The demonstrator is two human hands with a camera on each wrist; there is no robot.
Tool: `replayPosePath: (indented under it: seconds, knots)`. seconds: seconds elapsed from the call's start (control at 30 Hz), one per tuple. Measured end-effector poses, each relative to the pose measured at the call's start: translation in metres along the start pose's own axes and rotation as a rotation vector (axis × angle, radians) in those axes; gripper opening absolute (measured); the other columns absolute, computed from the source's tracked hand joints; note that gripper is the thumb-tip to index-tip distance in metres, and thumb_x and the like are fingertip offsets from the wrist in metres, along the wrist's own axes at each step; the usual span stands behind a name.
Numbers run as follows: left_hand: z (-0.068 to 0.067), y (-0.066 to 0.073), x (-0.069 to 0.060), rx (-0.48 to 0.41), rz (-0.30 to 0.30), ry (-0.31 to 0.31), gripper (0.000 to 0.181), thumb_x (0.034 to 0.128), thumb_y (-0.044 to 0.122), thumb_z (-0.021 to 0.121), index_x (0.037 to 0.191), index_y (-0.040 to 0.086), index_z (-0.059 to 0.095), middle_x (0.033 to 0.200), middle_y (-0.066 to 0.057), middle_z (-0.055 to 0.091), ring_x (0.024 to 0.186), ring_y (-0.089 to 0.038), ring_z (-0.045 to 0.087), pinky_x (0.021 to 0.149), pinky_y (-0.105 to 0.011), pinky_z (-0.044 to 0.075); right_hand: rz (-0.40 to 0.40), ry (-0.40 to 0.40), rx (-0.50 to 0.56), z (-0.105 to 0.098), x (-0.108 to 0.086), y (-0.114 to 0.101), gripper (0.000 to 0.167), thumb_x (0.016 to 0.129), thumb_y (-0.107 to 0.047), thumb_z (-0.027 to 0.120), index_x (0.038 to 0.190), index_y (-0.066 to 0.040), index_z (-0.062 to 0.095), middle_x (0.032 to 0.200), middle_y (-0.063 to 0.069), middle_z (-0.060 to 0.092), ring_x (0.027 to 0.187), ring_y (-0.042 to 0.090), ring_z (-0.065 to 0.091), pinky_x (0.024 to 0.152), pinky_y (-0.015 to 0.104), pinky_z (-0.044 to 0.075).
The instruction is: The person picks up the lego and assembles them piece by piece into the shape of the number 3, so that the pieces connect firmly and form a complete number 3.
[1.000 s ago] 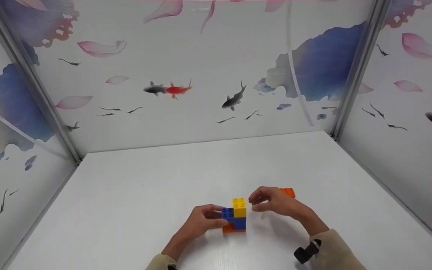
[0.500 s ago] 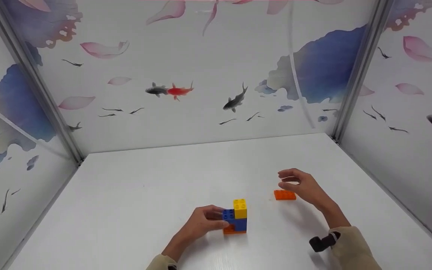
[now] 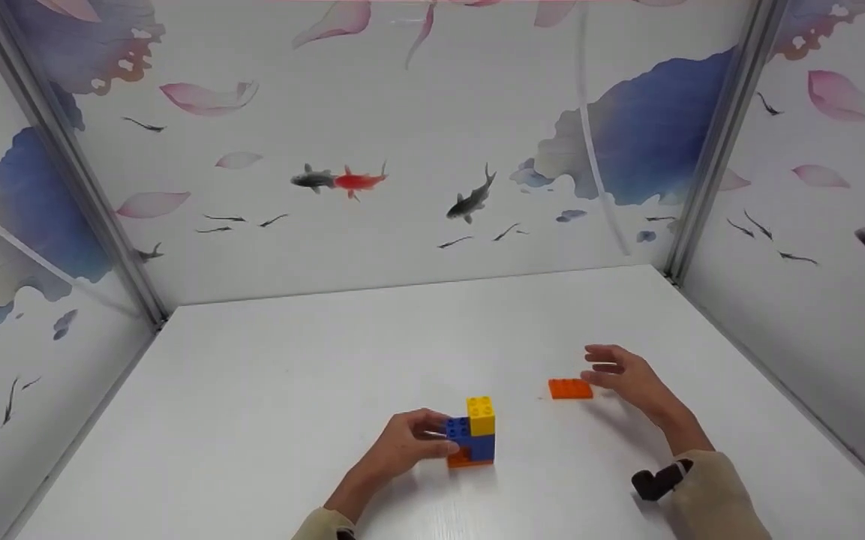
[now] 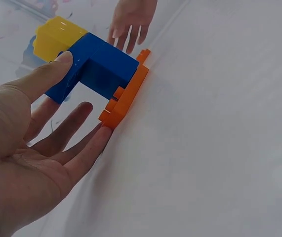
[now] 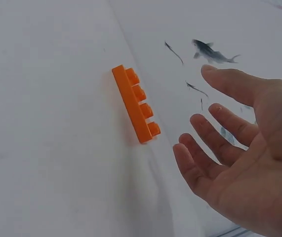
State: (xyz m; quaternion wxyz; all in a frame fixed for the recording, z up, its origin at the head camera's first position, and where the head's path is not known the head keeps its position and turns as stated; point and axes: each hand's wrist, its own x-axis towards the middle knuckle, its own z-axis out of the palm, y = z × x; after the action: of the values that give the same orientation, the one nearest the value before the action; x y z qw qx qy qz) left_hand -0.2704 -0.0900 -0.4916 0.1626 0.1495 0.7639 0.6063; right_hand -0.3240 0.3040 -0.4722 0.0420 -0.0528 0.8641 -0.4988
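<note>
My left hand (image 3: pixel 407 448) holds a small stack by its left side, thumb in front and fingers behind. In the left wrist view the thumb presses on blue bricks (image 4: pixel 108 64), with a yellow brick (image 4: pixel 59 37) on top and an orange plate (image 4: pixel 128 96) at the bottom; a fingertip of the left hand (image 4: pixel 37 133) touches the plate's end. A separate flat orange brick (image 3: pixel 570 388) lies on the table to the right of the stack. Just right of it hovers my right hand (image 3: pixel 631 382), fingers apart and holding nothing; the right wrist view shows a gap between hand and orange brick (image 5: pixel 133 106).
The white table (image 3: pixel 289 390) is enclosed by a back wall (image 3: pixel 402 247) and side walls printed with fish and petals. A black device (image 3: pixel 657 482) is strapped at the right wrist, by the sleeve.
My right hand has moved from beside the stack rightward, past the loose orange brick, to its right side. The left hand and the stack have stayed in place.
</note>
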Motion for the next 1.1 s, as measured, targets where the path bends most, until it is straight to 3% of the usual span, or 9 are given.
replayPosePath:
  seconds: [0.27, 0.43, 0.73, 1.1]
  knots:
    - [0.002, 0.000, 0.000, 0.026, -0.013, 0.009, 0.044, 0.0865, 0.028, 0.079, 0.124, 0.009, 0.067, 0.122, -0.009, 0.069, 0.107, -0.020, 0.066, 0.094, -0.037, 0.058, 0.091, 0.003, -0.019, 0.000, -0.001, 0.016, 0.063, 0.097, -0.037, 0.066, 0.148, -0.007, 0.045, 0.149, 0.021, 0.048, 0.131, 0.037, 0.052, 0.111, 0.053, 0.044]
    - [0.002, 0.001, 0.000, 0.039, -0.023, 0.013, 0.045, 0.0859, 0.031, 0.080, 0.124, 0.011, 0.067, 0.121, -0.008, 0.070, 0.107, -0.019, 0.065, 0.096, -0.037, 0.057, 0.083, -0.027, -0.083, 0.003, 0.001, 0.016, 0.063, 0.095, -0.030, 0.069, 0.149, -0.007, 0.046, 0.145, 0.023, 0.052, 0.130, 0.040, 0.050, 0.109, 0.054, 0.046]
    - [0.002, 0.001, -0.001, 0.039, -0.001, 0.014, 0.045, 0.0866, 0.027, 0.079, 0.125, 0.007, 0.066, 0.119, -0.011, 0.071, 0.107, -0.020, 0.066, 0.097, -0.038, 0.056, 0.098, -0.064, -0.148, 0.006, 0.001, 0.013, 0.059, 0.090, -0.016, 0.074, 0.145, -0.006, 0.052, 0.139, 0.022, 0.055, 0.118, 0.033, 0.052, 0.095, 0.038, 0.053]
    - [0.002, 0.000, -0.001, 0.025, -0.021, 0.012, 0.045, 0.0867, 0.027, 0.079, 0.125, 0.008, 0.066, 0.119, -0.009, 0.071, 0.107, -0.019, 0.066, 0.097, -0.038, 0.056, 0.097, -0.033, -0.194, 0.012, 0.002, 0.008, 0.043, 0.088, -0.010, 0.074, 0.130, -0.004, 0.064, 0.124, 0.018, 0.062, 0.107, 0.028, 0.055, 0.090, 0.036, 0.054]
